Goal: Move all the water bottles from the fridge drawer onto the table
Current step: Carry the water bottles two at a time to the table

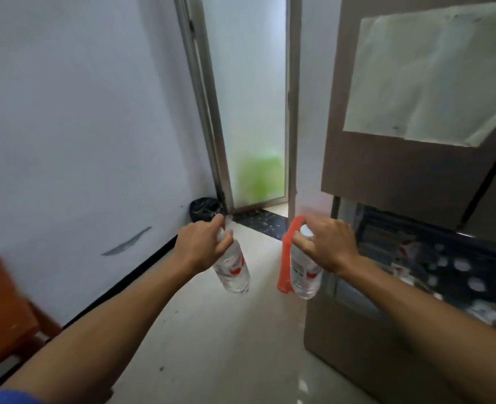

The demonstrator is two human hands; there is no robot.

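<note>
My left hand [201, 243] grips a clear water bottle [232, 271] by its neck; the bottle hangs down over the floor, tilted slightly. My right hand [327, 243] holds a second clear water bottle [304, 272] by its white cap end, hanging beside the fridge's left edge. Both bottles carry red and white labels. The fridge drawer [433, 258] stands pulled out at the right, dark inside, with several more bottle caps showing as pale discs. No table is in view.
The brown fridge [386, 170] fills the right side, a sheet of paper [433, 74] on its door. An orange object [286, 258] leans by the fridge. A frosted glass door [249, 97] is ahead, a black bag [204, 209] in the corner, a red-brown chair [5, 310] at left.
</note>
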